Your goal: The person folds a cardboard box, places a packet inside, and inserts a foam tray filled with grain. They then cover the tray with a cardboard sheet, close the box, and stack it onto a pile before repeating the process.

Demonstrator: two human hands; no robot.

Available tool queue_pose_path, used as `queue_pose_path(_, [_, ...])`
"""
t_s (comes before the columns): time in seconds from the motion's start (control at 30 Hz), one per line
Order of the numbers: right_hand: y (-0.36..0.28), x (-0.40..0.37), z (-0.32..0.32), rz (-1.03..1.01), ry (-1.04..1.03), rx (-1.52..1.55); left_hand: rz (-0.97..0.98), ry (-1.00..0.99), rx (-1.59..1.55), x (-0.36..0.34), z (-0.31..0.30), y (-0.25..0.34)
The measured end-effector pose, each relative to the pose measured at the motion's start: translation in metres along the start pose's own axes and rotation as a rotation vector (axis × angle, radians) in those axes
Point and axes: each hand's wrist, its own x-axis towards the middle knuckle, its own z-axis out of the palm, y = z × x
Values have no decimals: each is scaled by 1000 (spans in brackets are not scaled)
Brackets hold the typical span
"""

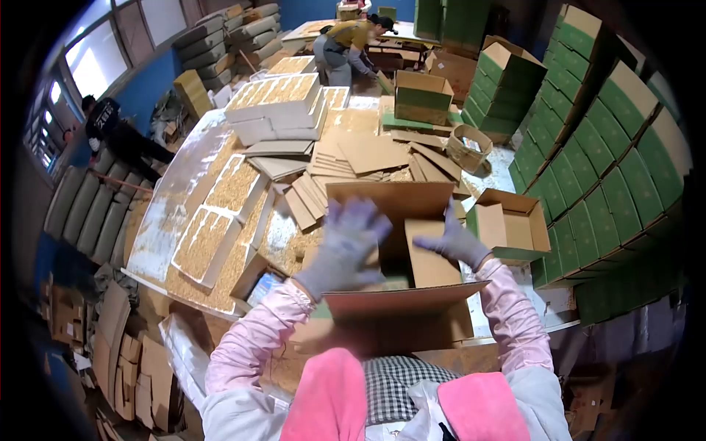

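Observation:
An open cardboard box (401, 303) stands directly in front of me with its near and far flaps raised. Over its left side is my left hand (344, 246), gloved, slightly blurred, with the fingers spread. My right hand (457, 244), gloved too, lies at the right flap (430, 261), thumb stretched inward and fingers apart from it. Part of the box's dark inside shows between the hands; the rest is hidden by the flaps and my left hand.
Flat cardboard pieces (364, 152) lie beyond the box. White trays of yellowish loose material (209, 242) stand on the left. A smaller open box (515, 224) and stacked green boxes (588, 180) stand right. Two people (118, 132) (346, 48) work farther off, with another partly visible behind.

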Motion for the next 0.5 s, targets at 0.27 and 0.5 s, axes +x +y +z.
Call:
queue_pose_path(0.27, [-22,-81,-17,-291,673,337,-25,-33,-75,-26,2,17])
queue_pose_path(0.5, [-17,-57,-6,76,-128,279,164,-409,-70,40,-8,-2])
